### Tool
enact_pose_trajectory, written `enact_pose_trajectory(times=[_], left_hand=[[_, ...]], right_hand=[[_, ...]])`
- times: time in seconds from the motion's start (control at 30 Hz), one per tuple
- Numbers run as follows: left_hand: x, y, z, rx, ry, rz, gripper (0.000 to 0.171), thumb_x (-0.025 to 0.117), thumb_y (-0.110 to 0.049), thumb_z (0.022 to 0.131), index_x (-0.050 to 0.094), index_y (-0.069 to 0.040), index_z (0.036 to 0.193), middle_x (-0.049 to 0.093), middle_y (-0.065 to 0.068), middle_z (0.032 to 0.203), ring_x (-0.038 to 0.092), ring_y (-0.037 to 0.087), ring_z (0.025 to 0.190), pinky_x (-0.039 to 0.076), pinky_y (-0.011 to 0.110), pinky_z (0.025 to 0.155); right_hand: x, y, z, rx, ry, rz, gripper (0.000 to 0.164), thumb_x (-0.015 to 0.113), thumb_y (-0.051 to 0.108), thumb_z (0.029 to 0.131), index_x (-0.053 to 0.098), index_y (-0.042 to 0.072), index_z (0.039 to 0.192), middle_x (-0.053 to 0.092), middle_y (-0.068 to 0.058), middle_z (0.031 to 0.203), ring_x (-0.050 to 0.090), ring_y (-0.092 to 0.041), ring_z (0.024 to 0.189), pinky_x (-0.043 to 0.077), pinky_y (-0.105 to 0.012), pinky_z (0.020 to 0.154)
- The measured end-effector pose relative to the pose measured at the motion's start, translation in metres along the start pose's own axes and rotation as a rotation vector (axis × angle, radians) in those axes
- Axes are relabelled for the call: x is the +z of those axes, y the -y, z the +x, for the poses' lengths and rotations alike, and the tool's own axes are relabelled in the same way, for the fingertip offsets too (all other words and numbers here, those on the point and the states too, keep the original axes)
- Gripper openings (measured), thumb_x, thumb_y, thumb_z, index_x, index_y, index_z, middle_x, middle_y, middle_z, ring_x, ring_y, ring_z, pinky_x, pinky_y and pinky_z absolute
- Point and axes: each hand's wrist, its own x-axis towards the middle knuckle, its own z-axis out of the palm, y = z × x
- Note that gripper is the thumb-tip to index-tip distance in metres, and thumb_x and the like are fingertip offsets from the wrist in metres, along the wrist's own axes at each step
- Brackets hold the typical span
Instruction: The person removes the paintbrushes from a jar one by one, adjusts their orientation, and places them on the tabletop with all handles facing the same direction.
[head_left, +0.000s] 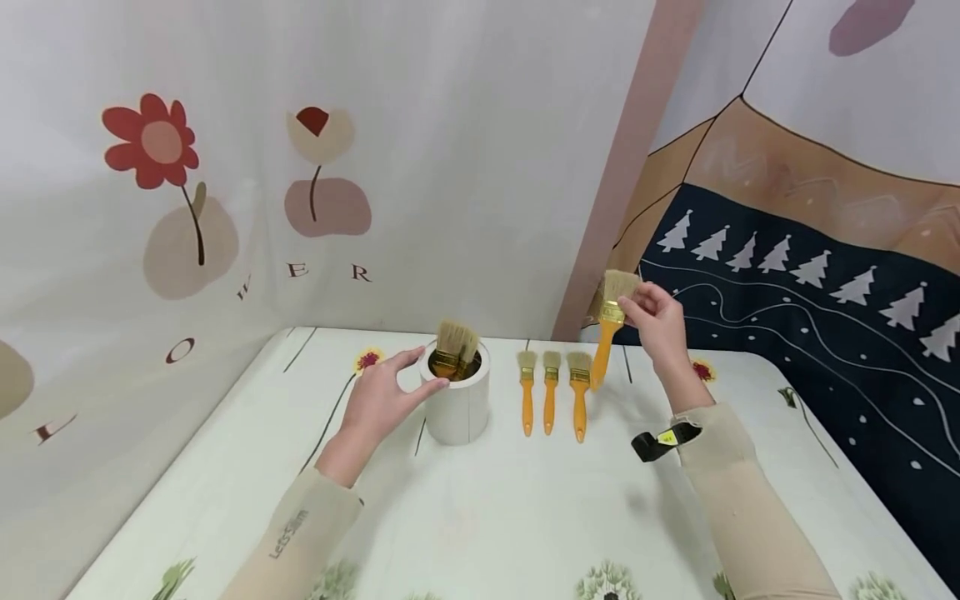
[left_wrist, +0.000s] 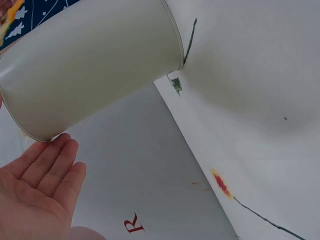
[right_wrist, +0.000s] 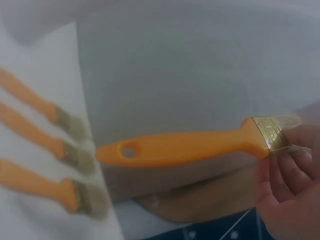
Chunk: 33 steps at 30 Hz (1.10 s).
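My right hand (head_left: pixel 660 321) pinches a paintbrush (head_left: pixel 603 350) by its metal ferrule, close to the bristles. Its orange handle hangs downward, and in the right wrist view the handle (right_wrist: pixel 185 147) points left, away from the fingers. At the rim of a white cylindrical container (head_left: pixel 457 412) is my left hand (head_left: pixel 378 396), thumb spread from fairly straight fingers. From the left wrist, the fingertips (left_wrist: pixel 62 140) show right at the container's edge. Brushes (head_left: pixel 456 342) stand in the container, bristles up. Three more orange-handled paintbrushes (head_left: pixel 551 392) lie side by side between the container and the held one.
A white patterned cloth covers the table (head_left: pixel 480 517). Behind it hang a pale curtain (head_left: pixel 465 167) with flower prints and a dark blue cloth (head_left: pixel 795 308) with white trees. A black strap (head_left: pixel 663 442) sticks out at my right cuff.
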Motion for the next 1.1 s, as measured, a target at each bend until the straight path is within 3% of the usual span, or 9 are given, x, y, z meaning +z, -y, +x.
enact_pose_trajectory(times=[0.07,0.3,0.5,0.73,0.93,1.1], left_hand=[[0.001,0.001,-0.001,0.001,-0.005,0.003,0.072,0.072,-0.058,0.084,0.059,-0.016,0.141,0.064,0.007,0.138,0.071,0.032,0.097,0.057,0.046,0.081],[0.002,-0.002,0.003,0.014,-0.014,-0.027,0.071,0.074,-0.056,0.083,0.060,-0.015,0.139,0.065,0.007,0.136,0.071,0.031,0.084,0.057,0.042,0.074],[0.005,-0.004,0.005,0.010,-0.016,-0.035,0.071,0.075,-0.055,0.083,0.060,-0.015,0.139,0.065,0.008,0.136,0.063,0.033,0.121,0.056,0.048,0.090],[0.002,-0.002,0.004,-0.011,-0.026,-0.027,0.070,0.076,-0.053,0.082,0.060,-0.016,0.140,0.066,0.009,0.134,0.063,0.034,0.121,0.055,0.048,0.093],[0.002,0.000,0.006,-0.006,-0.017,-0.012,0.071,0.075,-0.054,0.083,0.059,-0.016,0.140,0.066,0.008,0.135,0.065,0.034,0.117,0.056,0.047,0.089],[0.002,-0.001,0.004,-0.024,0.006,-0.007,0.071,0.075,-0.054,0.082,0.059,-0.016,0.140,0.066,0.008,0.135,0.062,0.035,0.123,0.055,0.048,0.091]], right_hand=[[-0.001,-0.013,0.003,0.033,0.017,-0.037,0.040,0.061,0.021,0.100,0.056,-0.001,0.133,0.062,0.015,0.093,0.059,0.003,0.085,0.052,-0.006,0.077],[-0.003,-0.051,0.014,0.148,0.088,-0.059,0.045,0.056,0.018,0.102,0.047,-0.003,0.142,0.064,-0.008,0.121,0.056,0.009,0.082,0.051,-0.006,0.075],[-0.004,-0.080,0.018,0.251,0.185,-0.074,0.053,0.052,0.016,0.103,0.037,-0.001,0.151,0.049,-0.023,0.148,0.055,0.002,0.092,0.051,-0.008,0.079],[-0.001,-0.098,0.027,0.325,0.246,-0.068,0.057,0.056,0.010,0.099,0.035,-0.001,0.152,0.046,-0.024,0.150,0.056,0.000,0.090,0.052,-0.011,0.081],[0.002,-0.113,0.031,0.330,0.271,-0.178,0.058,0.055,0.012,0.099,0.033,-0.003,0.151,0.046,-0.025,0.149,0.055,-0.017,0.109,0.051,-0.013,0.084],[0.005,-0.128,0.030,0.344,0.291,-0.246,0.056,0.054,0.009,0.099,0.034,-0.006,0.150,0.047,-0.029,0.146,0.053,-0.029,0.119,0.049,-0.034,0.106]])
